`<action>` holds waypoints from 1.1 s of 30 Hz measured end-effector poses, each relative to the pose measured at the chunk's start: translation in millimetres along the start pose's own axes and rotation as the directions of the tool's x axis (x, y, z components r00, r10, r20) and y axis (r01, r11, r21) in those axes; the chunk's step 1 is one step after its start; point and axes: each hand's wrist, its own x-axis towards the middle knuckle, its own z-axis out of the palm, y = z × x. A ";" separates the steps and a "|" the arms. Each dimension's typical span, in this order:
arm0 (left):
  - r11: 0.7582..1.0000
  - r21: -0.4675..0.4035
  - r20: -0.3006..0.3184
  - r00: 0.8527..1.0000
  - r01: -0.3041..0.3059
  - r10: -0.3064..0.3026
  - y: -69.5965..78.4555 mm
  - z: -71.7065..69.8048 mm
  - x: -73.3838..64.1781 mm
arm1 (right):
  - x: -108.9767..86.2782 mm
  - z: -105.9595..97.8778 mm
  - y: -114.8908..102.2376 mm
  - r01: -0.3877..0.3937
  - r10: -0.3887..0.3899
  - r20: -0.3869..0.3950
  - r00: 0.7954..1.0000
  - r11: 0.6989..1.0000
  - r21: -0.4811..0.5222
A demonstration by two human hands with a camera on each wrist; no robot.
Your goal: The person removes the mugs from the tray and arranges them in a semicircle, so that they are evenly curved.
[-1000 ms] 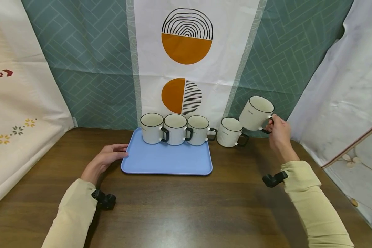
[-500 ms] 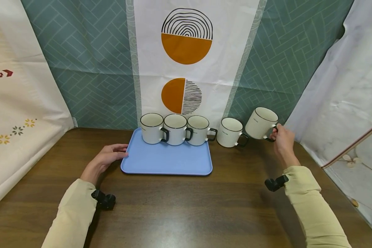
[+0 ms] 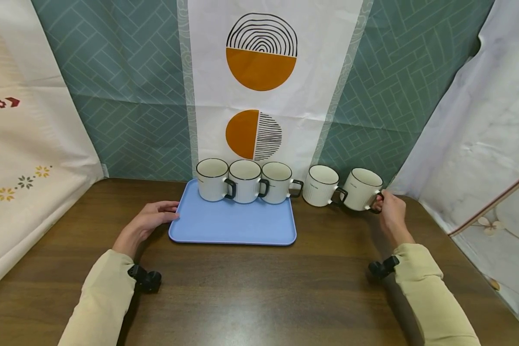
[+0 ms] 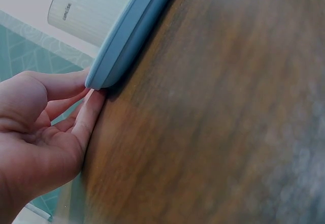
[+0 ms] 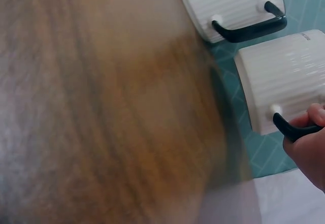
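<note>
Five fingers of my right hand are around the black handle of a white ribbed mug at the back right, gripping it. That mug leans slightly, close over the table, beside another white mug standing there. In the right wrist view the held mug shows its dark handle between thumb and fingers. My left hand holds the left edge of a blue tray, with thumb and fingers at its rim in the left wrist view. Three matching mugs stand in a row along the tray's back.
The brown wooden table runs back to a green patterned cloth with a white printed panel. Pale cloths hang at the left and right. Small black cameras sit on both wrists.
My right hand has lowered the mug from above the table, first drifting right, to beside the standing mug. The left hand, the tray and the other mugs have stayed put.
</note>
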 end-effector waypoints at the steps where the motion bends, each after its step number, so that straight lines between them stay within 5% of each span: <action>1: 1.000 -0.001 -0.002 1.000 -0.001 0.001 0.1 -0.1 0.0 | -0.5 -0.6 1.1 -0.004 0.004 0.006 1.000 1.000 -0.007; 13: 1.000 -0.003 -0.014 1.000 0.001 -0.001 -1.3 1.3 2.7 | -5.0 -11.4 11.1 -0.031 0.044 0.123 0.991 0.994 -0.103; 25: 1.000 -0.003 -0.004 1.000 0.018 -0.018 -1.4 -1.1 1.5 | -7.5 -22.6 15.6 0.003 0.047 0.331 0.942 0.989 -0.148; 33: 1.000 -0.005 0.001 1.000 0.015 -0.015 1.7 -0.8 2.0 | -8.6 -18.1 15.8 0.018 0.045 0.374 0.926 0.986 -0.164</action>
